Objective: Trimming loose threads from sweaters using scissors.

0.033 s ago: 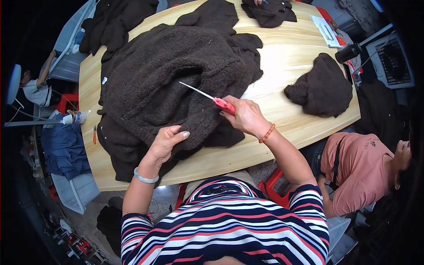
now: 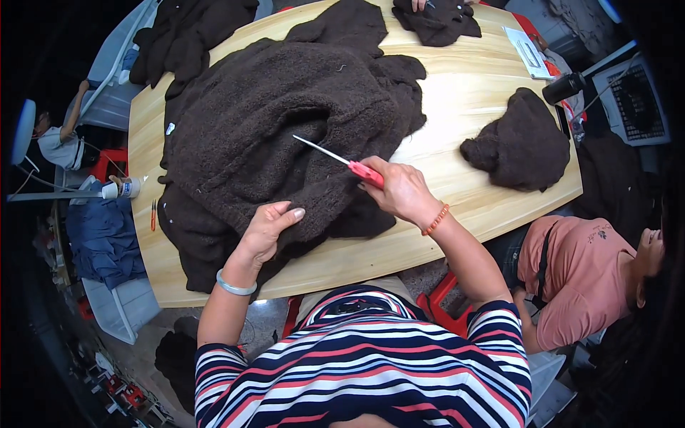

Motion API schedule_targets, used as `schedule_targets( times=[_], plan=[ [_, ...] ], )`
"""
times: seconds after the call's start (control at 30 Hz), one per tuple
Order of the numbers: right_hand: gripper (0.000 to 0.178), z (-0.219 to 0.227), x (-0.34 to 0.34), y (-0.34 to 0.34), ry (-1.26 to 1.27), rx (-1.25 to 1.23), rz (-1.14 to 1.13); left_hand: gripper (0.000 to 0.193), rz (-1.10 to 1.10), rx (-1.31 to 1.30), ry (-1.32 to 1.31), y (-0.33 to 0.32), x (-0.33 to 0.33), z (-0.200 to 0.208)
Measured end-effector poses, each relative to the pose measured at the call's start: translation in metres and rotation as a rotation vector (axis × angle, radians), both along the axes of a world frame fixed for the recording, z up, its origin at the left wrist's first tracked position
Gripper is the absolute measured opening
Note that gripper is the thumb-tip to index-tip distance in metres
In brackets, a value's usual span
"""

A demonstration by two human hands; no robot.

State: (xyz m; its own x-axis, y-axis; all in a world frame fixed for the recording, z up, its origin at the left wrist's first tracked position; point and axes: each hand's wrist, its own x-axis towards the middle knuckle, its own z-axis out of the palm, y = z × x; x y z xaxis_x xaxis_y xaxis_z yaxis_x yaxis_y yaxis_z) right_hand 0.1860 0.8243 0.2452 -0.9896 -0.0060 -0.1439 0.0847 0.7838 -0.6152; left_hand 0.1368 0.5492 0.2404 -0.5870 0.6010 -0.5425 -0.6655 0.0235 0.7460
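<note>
A large dark brown, fuzzy knitted garment [image 2: 235, 121] lies heaped and rumpled on the wooden table. My left hand [image 2: 270, 227] is at its near edge, thumb and fingers closed on a fold of the fabric. In my right hand [image 2: 405, 189] is a red-handled tool [image 2: 365, 174] with a long, thin metal blade. The blade points left and away, its tip over a hollow in the garment. Most of the handle is hidden in my palm, so I cannot make out its exact kind.
A smaller dark brown knitted bundle [image 2: 528, 139] rests on the right of the wooden table [image 2: 464, 93]. Small orange-handled snips [image 2: 153, 215] lie near the left edge, below a white cup [image 2: 130, 187]. A person in a pink top [image 2: 578, 278] sits at right; another person's hand [image 2: 419, 4] handles fabric at the far side.
My right hand and the red-handled tool have shifted very slightly to the right and nearer to me. My left hand stays on the fabric.
</note>
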Motion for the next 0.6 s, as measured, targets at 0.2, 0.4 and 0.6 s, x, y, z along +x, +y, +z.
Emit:
schedule_targets(
  times=[0.2,0.4,0.6],
  plan=[
    [0.024,0.057,0.068,0.004,-0.035,0.087,0.134,0.018,0.136,-0.005,-0.019,-0.009,-0.004,-0.028],
    [0.022,0.064,0.095,-0.007,-0.058,0.141,0.253,0.016,0.161,0.006,-0.044,-0.008,-0.003,-0.029],
    [0.025,0.062,0.094,-0.021,-0.101,0.164,0.247,0.010,0.229,-0.062,-0.016,-0.004,0.003,-0.032]
  ],
)
